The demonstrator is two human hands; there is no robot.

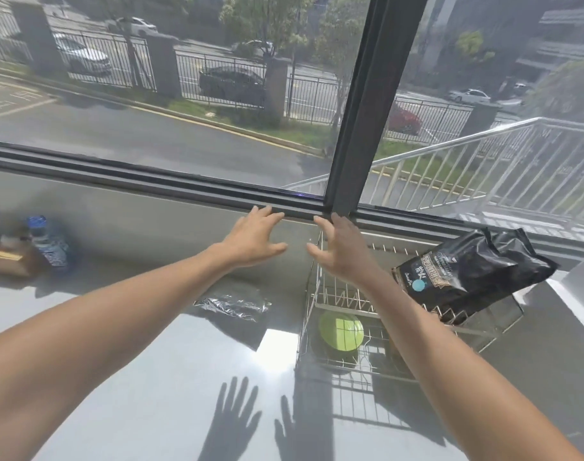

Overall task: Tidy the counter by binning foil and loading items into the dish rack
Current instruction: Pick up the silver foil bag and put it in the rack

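Two bare hands are held out over the grey counter (150, 344), palms down, fingers spread and released, grasping nothing; the left hand (250, 239) and right hand (338, 251) hang close together with a narrow gap between the thumbs, their fingertips reaching toward the dark window frame (184, 186) at the counter's far edge. Both throw sharp splayed shadows onto the glossy surface nearer the camera.

Crumpled foil (232, 306) lies flat on the counter below the left hand — a thin, wrinkled, silvery strip, just left of the dish rack (337, 361) and apart from it; open bare counter surrounds it toward the near edge and the left.

Beneath the right forearm stands the rack, made of thin shiny wire with upright prongs along its back; a round, smooth lime-green plate or bowl (342, 331) sits inside its lower left part. A black glossy bag (467, 271), creased and printed with pale lettering, rests tilted on the rack's right side, overhanging the wire rim.

At the far left, blurred, a clear plastic bottle (49, 244) with a blue cap stands just beside a brown cardboard box (7, 261); whether they touch cannot be told.
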